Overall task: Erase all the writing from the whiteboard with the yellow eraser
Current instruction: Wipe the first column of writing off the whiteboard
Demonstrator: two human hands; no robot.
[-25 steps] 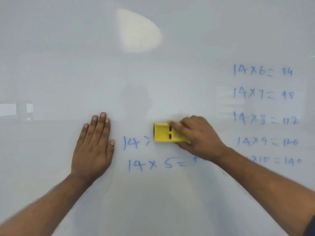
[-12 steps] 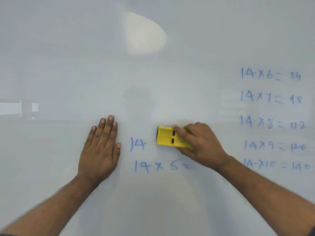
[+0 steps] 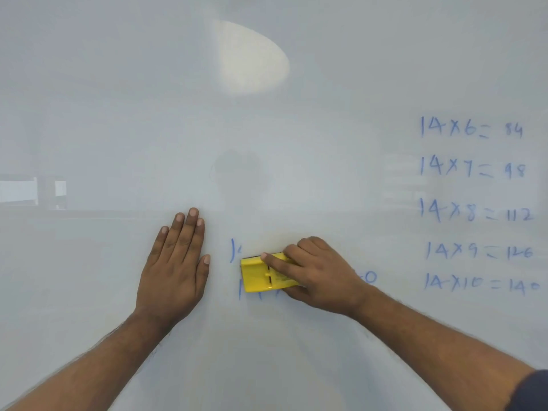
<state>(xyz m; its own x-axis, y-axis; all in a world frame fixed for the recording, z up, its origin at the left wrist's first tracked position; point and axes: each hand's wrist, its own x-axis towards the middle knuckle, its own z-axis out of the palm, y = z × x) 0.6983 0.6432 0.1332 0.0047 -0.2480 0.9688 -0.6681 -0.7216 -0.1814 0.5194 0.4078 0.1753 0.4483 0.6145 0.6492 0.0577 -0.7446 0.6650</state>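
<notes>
**A:** Two hands are on the whiteboard (image 3: pixel 296 143). What is each one doing?

**B:** The left hand (image 3: pixel 175 268) lies flat against the board, fingers straight and together, holding nothing. The right hand (image 3: pixel 320 274) grips the yellow eraser (image 3: pixel 261 277), with the index finger laid along its top and the thumb underneath.

**A:** Which way does the eraser point?

**B:** Its long axis runs roughly level, sticking out from the right hand toward the left hand. The free end sits near the left thumb, not touching it.

**A:** Where is the writing, relative to that right hand?

**B:** Blue fragments (image 3: pixel 237 271) show just past the eraser's free end, between the two hands: a stroke above it and bits of a line under it. I think these are the starts of two sums, but they are too cut off to read. A faint trace shows just behind the right wrist. Well beyond the right forearm, on its outer side, stands a column of sums (image 3: pixel 474 209), from 14 × 6 = 84 down to 14 × 10 = 140, untouched.

**A:** So what does the next stroke turn on?

**B:** By my judgement, the near fragments call for a short sweep toward the left hand. The column then needs the right hand to travel the opposite way, since it is the nearer hand.
</notes>
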